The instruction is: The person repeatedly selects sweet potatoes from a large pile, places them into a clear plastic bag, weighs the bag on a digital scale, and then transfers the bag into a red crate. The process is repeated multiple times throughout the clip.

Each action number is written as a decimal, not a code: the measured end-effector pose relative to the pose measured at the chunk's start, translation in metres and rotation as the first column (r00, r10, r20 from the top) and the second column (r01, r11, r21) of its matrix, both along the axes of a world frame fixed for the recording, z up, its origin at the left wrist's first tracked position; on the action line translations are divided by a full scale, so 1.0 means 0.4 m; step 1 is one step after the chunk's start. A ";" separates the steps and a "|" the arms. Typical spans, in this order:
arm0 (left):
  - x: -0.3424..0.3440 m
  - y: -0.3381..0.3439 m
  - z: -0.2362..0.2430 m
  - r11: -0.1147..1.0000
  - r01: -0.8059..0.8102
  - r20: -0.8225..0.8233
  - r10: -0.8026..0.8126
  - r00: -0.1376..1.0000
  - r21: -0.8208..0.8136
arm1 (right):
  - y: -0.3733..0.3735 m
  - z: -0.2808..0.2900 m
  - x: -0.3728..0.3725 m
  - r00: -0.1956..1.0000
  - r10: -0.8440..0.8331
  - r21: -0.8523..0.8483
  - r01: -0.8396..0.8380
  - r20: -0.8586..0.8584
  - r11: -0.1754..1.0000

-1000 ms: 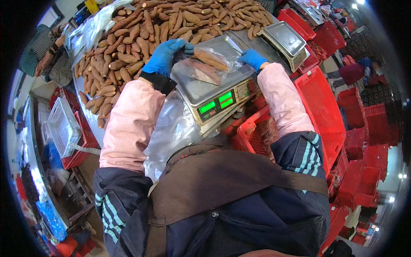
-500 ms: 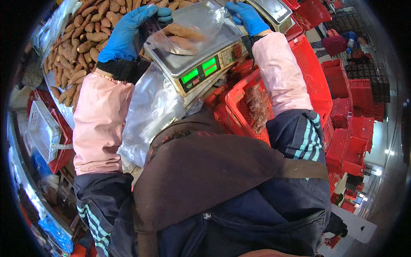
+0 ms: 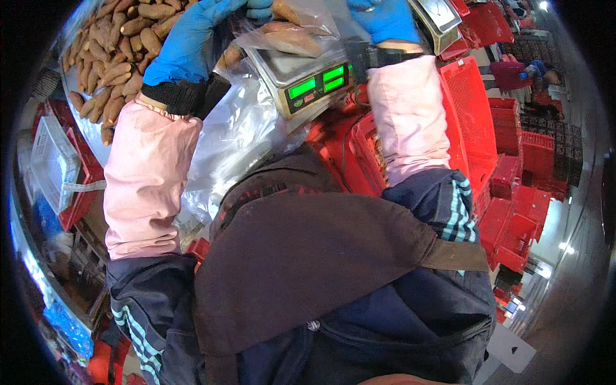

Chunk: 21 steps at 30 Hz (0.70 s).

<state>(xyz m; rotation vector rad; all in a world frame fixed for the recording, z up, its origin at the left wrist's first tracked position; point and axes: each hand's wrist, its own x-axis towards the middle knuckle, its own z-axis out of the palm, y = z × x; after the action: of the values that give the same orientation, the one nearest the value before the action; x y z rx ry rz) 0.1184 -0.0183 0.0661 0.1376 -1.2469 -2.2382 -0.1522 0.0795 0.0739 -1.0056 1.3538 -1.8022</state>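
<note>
A clear plastic bag (image 3: 324, 18) with a few sweet potatoes (image 3: 292, 40) in it is over the metal pan of a digital scale (image 3: 317, 83), whose green displays are lit. My left hand (image 3: 196, 42), in a blue glove, has its fingers curled in on the bag's left side. On the other side my right hand (image 3: 387, 22), gloved in blue too, closes on the bag's film; it is smeared by motion and partly cut off by the top edge. Whether the bag rests on the pan cannot be made out.
Loose sweet potatoes (image 3: 109, 70) are heaped at the far left. Clear plastic bags (image 3: 228, 144) lie before the scale. A red crate (image 3: 366, 151) stands under my right forearm, and another scale (image 3: 443, 19) is at the far right. Stacked red crates (image 3: 507, 212) line the right side.
My right hand has moved right, away from my left hand, drawing the bag's film with it. The whole scene has shifted upward in the picture, the scale also a little rightward.
</note>
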 end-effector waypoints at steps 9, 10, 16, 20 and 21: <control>0.006 0.000 0.009 0.989 -0.018 0.033 0.013 0.999 0.149 | 0.127 0.024 -0.023 0.807 -0.068 0.102 0.009 0.586 0.995; 0.003 -0.005 0.002 0.990 -0.028 0.051 0.021 0.998 0.140 | 0.141 0.024 -0.019 0.739 -0.015 0.037 -0.013 0.674 0.999; -0.022 0.007 0.002 0.949 0.217 -0.256 -0.156 0.954 0.228 | 0.204 0.167 0.074 0.654 0.123 -0.065 -0.111 0.746 0.992; -0.002 0.036 0.029 0.923 0.271 -0.260 -0.200 0.945 0.274 | 0.164 0.356 0.146 0.914 0.082 0.024 -0.100 0.397 0.995; 0.001 0.031 0.023 0.925 0.256 -0.239 -0.191 0.952 0.281 | 0.146 0.413 0.150 0.977 -0.063 0.085 0.046 0.202 0.995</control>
<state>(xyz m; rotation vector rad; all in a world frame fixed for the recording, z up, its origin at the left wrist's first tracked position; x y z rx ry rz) 0.1188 -0.0058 0.0753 -0.1268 -0.8297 -2.5601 -0.0920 0.1378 0.2392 -0.7258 1.3250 -1.8216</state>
